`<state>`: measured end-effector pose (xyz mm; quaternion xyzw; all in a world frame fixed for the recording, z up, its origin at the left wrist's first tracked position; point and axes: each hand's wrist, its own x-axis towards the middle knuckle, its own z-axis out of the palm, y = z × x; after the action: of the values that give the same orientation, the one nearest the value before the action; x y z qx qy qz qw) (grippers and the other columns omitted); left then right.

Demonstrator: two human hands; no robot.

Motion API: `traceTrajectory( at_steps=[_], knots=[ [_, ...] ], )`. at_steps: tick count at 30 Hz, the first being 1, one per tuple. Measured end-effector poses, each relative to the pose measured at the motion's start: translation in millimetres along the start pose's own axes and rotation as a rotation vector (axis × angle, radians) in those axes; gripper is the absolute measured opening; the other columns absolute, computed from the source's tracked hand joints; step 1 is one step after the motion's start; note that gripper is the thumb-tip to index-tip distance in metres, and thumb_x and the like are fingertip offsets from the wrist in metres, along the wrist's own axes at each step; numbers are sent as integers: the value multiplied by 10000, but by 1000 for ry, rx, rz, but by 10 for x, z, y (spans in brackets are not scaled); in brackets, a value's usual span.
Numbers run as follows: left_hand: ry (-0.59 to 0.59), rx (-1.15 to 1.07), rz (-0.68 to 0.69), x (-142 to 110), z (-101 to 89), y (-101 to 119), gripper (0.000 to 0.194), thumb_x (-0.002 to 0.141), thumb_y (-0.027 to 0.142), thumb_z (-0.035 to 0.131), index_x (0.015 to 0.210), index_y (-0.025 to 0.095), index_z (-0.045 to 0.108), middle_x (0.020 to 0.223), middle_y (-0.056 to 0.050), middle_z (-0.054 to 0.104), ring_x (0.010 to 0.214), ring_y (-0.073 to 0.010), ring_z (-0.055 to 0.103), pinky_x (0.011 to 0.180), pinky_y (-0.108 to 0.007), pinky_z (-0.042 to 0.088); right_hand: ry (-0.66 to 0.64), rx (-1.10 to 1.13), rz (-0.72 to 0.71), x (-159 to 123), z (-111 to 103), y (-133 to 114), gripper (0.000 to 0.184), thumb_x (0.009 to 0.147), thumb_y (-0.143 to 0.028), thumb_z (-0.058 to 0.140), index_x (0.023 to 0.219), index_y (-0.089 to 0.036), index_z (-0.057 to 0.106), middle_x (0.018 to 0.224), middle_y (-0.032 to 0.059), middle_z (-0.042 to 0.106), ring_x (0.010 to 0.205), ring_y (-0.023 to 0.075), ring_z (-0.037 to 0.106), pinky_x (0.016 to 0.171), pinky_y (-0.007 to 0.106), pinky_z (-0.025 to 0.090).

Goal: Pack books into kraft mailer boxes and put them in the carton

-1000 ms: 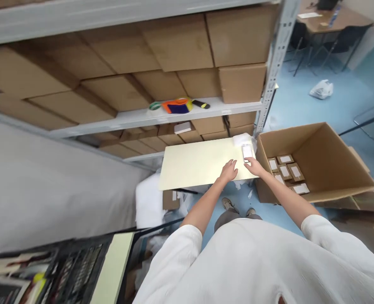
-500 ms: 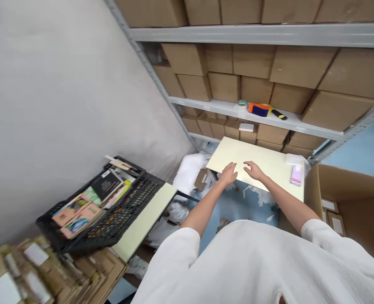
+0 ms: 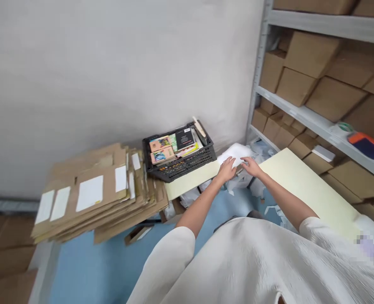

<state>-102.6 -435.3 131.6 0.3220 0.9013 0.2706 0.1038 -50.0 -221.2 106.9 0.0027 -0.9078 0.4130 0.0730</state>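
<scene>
My left hand (image 3: 227, 169) is held out in front of me with its fingers apart and nothing in it. Close beside it, my right hand (image 3: 251, 166) is open too, fingers slightly bent. Both appear in front of white packing material (image 3: 236, 151) by the wall; I cannot tell whether they touch it. Left of my hands, a black plastic crate (image 3: 193, 158) holds several books and small boxes, among them a black book (image 3: 184, 138). The crate rests on a pale yellow tabletop (image 3: 189, 179).
A stack of flattened cardboard boxes (image 3: 110, 192) with white labels lies at the left. To the right stand another pale yellow tabletop (image 3: 304, 181) and a metal shelf (image 3: 304, 114) full of cardboard boxes. Scraps of packing (image 3: 277, 215) lie on the blue floor (image 3: 88, 270).
My view and body have turned left, towards the crate and cardboard stack. My hands have swung from over the right tabletop to the gap between the tables.
</scene>
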Motion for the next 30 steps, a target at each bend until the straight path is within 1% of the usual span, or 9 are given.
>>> traceTrajectory(
  at_steps=[4, 8, 12, 15, 17, 20, 25, 28, 30],
  knots=[
    [138, -45, -113, -124, -213, -518, 599, 1030, 227, 571, 1625, 205, 503, 1736, -156, 462, 1617, -303, 435, 1324, -507, 388, -123, 78, -154, 513, 458, -228, 394, 1004, -334, 611, 1368, -245, 732, 1377, 132, 731, 1238, 290, 692, 1121, 492, 563],
    [309, -42, -201, -197, -440, -944, 597, 1009, 186, 558, 1604, 181, 514, 1700, -163, 493, 1610, -293, 440, 1337, -502, 375, -235, 103, -317, 1043, 791, -470, 388, 1007, -312, 608, 1366, -232, 732, 1380, 140, 730, 1274, 296, 679, 1165, 517, 533],
    [445, -17, -334, -283, -691, -1287, 580, 999, 184, 552, 1579, 182, 533, 1672, -171, 508, 1582, -301, 469, 1310, -502, 415, -334, 133, -450, 1590, 1054, -752, 369, 1014, -301, 609, 1352, -225, 737, 1376, 139, 734, 1310, 297, 666, 1186, 520, 520],
    [520, 7, -422, -391, -840, -1481, 578, 995, 184, 549, 1573, 196, 541, 1649, -166, 532, 1557, -305, 493, 1297, -509, 430, -408, 155, -524, 1902, 1273, -965, 362, 1009, -280, 608, 1335, -207, 746, 1367, 144, 739, 1330, 300, 661, 1204, 517, 507],
    [555, 26, -480, -478, -912, -1584, 575, 988, 179, 555, 1563, 197, 555, 1635, -163, 547, 1548, -307, 502, 1296, -511, 432, -448, 159, -566, 2040, 1428, -1095, 355, 1005, -266, 608, 1324, -212, 754, 1372, 139, 741, 1339, 300, 658, 1214, 519, 499],
    [589, 52, -563, -615, -998, -1719, 561, 973, 170, 568, 1533, 201, 594, 1626, -155, 559, 1539, -312, 514, 1300, -510, 433, -500, 145, -618, 2169, 1646, -1280, 346, 1006, -256, 605, 1311, -225, 765, 1369, 130, 746, 1328, 301, 664, 1206, 523, 503],
    [627, 77, -667, -815, -1169, -1976, 532, 981, 177, 564, 1508, 209, 629, 1602, -144, 588, 1507, -311, 548, 1283, -491, 452, -559, 84, -699, 2347, 1923, -1560, 369, 1008, -245, 604, 1338, -224, 770, 1374, 131, 747, 1327, 301, 662, 1190, 509, 505],
    [616, 105, -713, -893, -1313, -2163, 513, 998, 197, 560, 1505, 222, 637, 1612, -139, 589, 1504, -321, 548, 1257, -494, 470, -563, 39, -720, 2473, 2070, -1695, 397, 1016, -238, 586, 1375, -254, 757, 1400, 110, 738, 1330, 290, 654, 1181, 494, 502],
    [589, 132, -733, -919, -1425, -2295, 504, 1007, 210, 556, 1504, 220, 637, 1636, -142, 571, 1524, -322, 526, 1261, -490, 456, -563, -2, -710, 2550, 2185, -1781, 387, 1018, -233, 579, 1357, -253, 764, 1386, 106, 741, 1313, 286, 656, 1169, 479, 503]
  ],
)
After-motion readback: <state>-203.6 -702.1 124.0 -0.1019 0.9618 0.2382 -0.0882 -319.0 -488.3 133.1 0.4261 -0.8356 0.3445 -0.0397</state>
